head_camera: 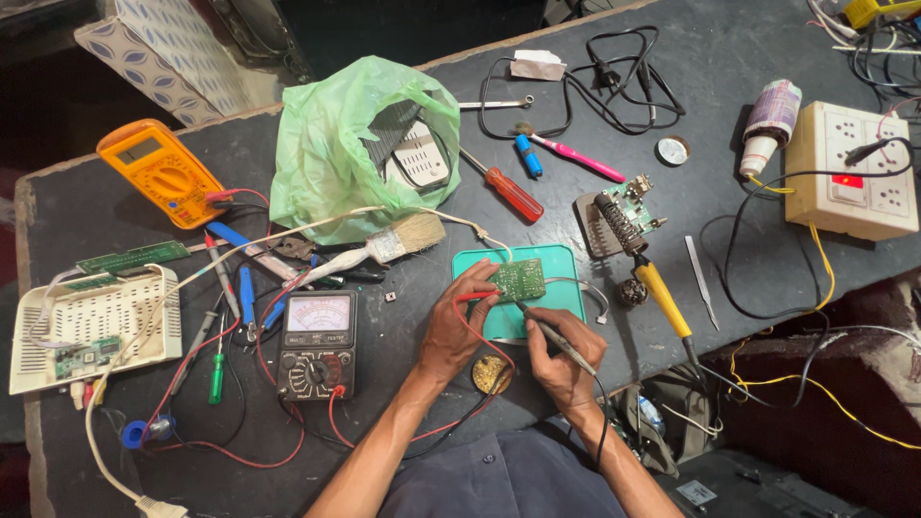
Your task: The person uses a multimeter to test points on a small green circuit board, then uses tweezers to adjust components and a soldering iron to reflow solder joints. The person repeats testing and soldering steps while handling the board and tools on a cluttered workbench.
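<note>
1. Head view: small green circuit board (519, 279) lies on a teal mat (559, 264), centre of the dark worktop (86, 206). The mat likely keeps the board off the gritty surface and makes it easy to see.
2. Left hand (456, 331) is at 7 o'clock of the board, fingers pinched on a red probe (477, 296) whose tip meets the board's left edge; the grip looks set to pin the probe steady.
3. Right hand (561, 369) is at 5 o'clock of the board, closed pen-style around a black probe (549, 334), tip angled up to the board's lower edge.
4. Red lead runs back to the analog meter (317, 345) at 9 o'clock of the hands, its dial facing the person, so readable at a glance.
5. Soldering iron (662, 297) rests in its coil stand (614, 223) at 2 o'clock, tip away from the hands.
6. Round tin (492, 374) sits between the wrists, close by.
7. Green plastic bag (360, 144) and orange multimeter (161, 173) lie at 10 o'clock, well apart.
</note>
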